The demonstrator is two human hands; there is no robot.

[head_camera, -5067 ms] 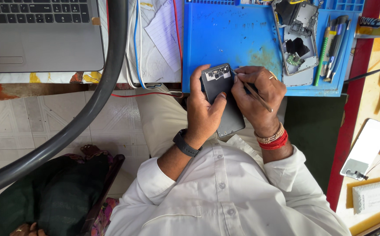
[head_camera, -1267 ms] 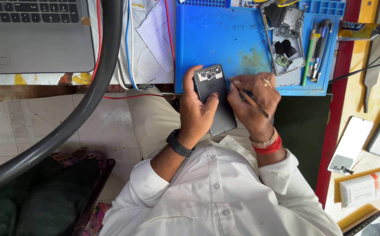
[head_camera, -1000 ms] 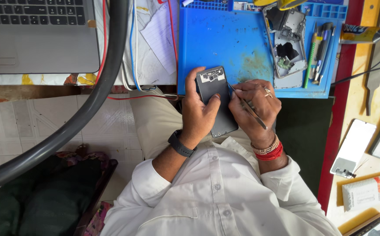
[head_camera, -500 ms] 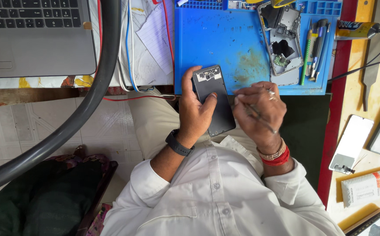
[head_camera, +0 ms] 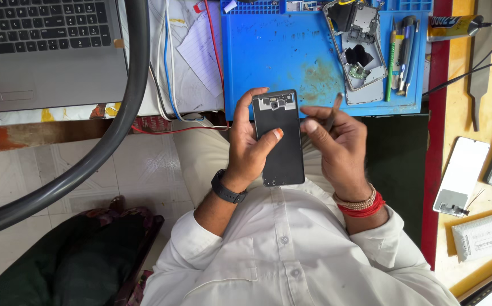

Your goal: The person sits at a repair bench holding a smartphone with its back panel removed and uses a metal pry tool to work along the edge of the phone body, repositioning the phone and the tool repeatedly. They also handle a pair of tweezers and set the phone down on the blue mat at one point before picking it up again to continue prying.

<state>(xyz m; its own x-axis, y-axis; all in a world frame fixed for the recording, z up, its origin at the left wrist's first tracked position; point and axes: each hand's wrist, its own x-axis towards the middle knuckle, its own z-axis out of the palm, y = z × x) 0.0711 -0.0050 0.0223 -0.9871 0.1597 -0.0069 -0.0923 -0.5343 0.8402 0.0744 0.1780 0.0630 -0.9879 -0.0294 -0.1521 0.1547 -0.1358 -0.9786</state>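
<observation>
Phone (head_camera: 280, 141): flat black slab, matte, rounded corners, back cover off; bare metal camera bracket exposed at its top end; held upright over the person's lap, just off the near edge of the blue mat (head_camera: 274, 56).
Left hand (head_camera: 250, 147): wrapped around the phone's left side, fingers up along the edge, thumb pressed across the black face near mid-height; a firm grip on the phone; dark smartwatch on the wrist.
Right hand (head_camera: 339, 144): just right of the phone, index fingertip close to its right edge, contact not clear; fingers curled around a thin dark tool (head_camera: 331, 113), shaft poking up past the knuckles; red and beaded bangles at the wrist.
Mat is rubbery, blue, stained brown near its right middle, small compartments along the far edge; a gutted phone frame (head_camera: 359, 51) lies at its far right corner, boards and black patches visible; pens and drivers (head_camera: 401, 54) in the mat's right-hand tray.
Laptop (head_camera: 42, 51), grey, keyboard showing, at the table's far left; thick grey hose (head_camera: 121, 124) curves past it; red, blue and white wires (head_camera: 169, 85) over loose paper between laptop and mat.
Yellow bench at right: white phone back panel (head_camera: 461, 175), glue tube (head_camera: 452, 25), metal spudger (head_camera: 478, 62).
Open room: bare mat centre beyond the phone; floor tiles to the left of the lap.
</observation>
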